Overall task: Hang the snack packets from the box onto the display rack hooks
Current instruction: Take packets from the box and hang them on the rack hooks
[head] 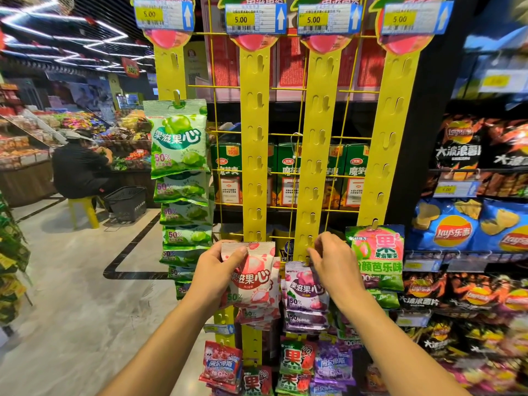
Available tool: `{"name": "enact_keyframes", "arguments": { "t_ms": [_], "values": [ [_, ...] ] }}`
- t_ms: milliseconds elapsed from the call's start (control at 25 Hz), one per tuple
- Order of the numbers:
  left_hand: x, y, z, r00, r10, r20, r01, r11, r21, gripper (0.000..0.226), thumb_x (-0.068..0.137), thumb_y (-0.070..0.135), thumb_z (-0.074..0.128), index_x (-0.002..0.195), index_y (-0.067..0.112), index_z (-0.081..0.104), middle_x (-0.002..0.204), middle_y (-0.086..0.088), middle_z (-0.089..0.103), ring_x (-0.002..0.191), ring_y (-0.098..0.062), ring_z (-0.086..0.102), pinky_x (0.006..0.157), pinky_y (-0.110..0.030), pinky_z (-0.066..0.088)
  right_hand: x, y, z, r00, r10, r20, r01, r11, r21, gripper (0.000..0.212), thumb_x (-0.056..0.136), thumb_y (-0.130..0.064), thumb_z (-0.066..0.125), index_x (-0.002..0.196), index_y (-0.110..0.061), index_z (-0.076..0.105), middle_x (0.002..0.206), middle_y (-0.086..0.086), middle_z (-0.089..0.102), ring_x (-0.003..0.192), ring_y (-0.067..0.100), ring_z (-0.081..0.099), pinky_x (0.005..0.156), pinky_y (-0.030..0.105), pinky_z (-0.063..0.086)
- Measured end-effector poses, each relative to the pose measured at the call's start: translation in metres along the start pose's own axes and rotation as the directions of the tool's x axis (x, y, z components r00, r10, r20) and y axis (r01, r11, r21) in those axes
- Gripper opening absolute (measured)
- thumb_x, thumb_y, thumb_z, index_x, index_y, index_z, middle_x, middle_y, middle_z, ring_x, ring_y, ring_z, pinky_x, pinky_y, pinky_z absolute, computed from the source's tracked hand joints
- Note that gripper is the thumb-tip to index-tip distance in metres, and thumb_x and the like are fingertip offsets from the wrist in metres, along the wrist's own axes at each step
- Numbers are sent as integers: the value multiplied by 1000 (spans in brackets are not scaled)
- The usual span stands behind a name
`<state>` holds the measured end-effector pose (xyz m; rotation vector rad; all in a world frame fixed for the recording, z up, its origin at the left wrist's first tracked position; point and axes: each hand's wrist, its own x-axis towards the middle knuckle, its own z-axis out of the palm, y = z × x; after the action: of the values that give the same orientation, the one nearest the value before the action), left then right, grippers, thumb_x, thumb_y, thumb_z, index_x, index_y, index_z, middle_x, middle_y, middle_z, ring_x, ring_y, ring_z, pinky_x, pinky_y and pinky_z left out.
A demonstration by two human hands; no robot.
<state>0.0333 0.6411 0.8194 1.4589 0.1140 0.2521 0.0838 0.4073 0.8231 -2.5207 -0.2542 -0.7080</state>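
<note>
Left hand (220, 262) fingers grip pink peach packet (253, 278) at top corner, long axis upright. Free hook (257, 235) of yellow strip (255, 167) just above, 12 o'clock; left hand nearer. Right hand (333, 260) fingers probably pinch purple grape packet (304, 288) top, 3 o'clock.

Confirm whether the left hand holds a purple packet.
No: the left hand grips a pink packet; the right hand pinches the purple packet at its top.

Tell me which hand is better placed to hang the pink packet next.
Left. The left hand already grips the pink packet by its top edge, just below the bare stretch of the second yellow strip. The right hand pinches the top of the purple packet on the next strip.
</note>
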Motion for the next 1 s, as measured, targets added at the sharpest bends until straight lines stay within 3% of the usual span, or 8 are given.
{"name": "enact_keyframes", "arguments": {
  "t_ms": [240,400,520,640,800,1000],
  "values": [
    [2,-6,1,1000,-5,-13,5,1000,4,16,101,17,67,113,7,69,96,-14,81,88,-32,79,80,-48,64,20,-51,-33,968,-111,-227,86,990,-115,26,94,-44,63,104,-19,65,103,2,57,96,21,52,75,35,51],
    [4,-5,0,1000,-3,-16,3,1000,5,15,101,18,67,112,9,70,95,-12,81,88,-31,80,82,-50,64,24,-67,-49,991,46,-128,-70,979,-191,36,96,-47,59,121,-22,60,119,8,45,110,25,46,81,36,53],
    [7,-3,3,1000,1,-26,-1,1000,2,12,101,17,68,110,9,70,93,-12,81,86,-30,80,77,-46,65,35,-81,-54,996,-71,-58,71,997,-9,30,98,-44,56,115,-21,65,114,2,57,103,19,54,79,33,51],
    [14,-2,9,999,23,-47,-21,999,26,11,99,18,70,105,10,72,93,-11,81,88,-31,79,86,-56,63,59,-96,-45,992,-108,71,89,970,225,30,97,-40,62,117,-19,68,111,0,70,102,19,63,88,39,55],
    [18,-1,16,998,36,-48,-35,999,26,11,99,19,71,104,10,74,94,-13,81,90,-33,78,88,-58,62,83,-105,-25,994,-53,100,28,971,236,32,94,-39,66,115,-16,71,109,3,74,105,23,66,92,42,55],
    [21,3,20,997,56,-59,-53,998,39,12,98,22,71,102,11,75,91,-10,81,86,-28,79,83,-51,63,88,-104,-14,994,-61,89,36,965,260,17,93,-35,68,103,-21,74,95,-2,74,91,19,68,84,44,58]
  ]
}}
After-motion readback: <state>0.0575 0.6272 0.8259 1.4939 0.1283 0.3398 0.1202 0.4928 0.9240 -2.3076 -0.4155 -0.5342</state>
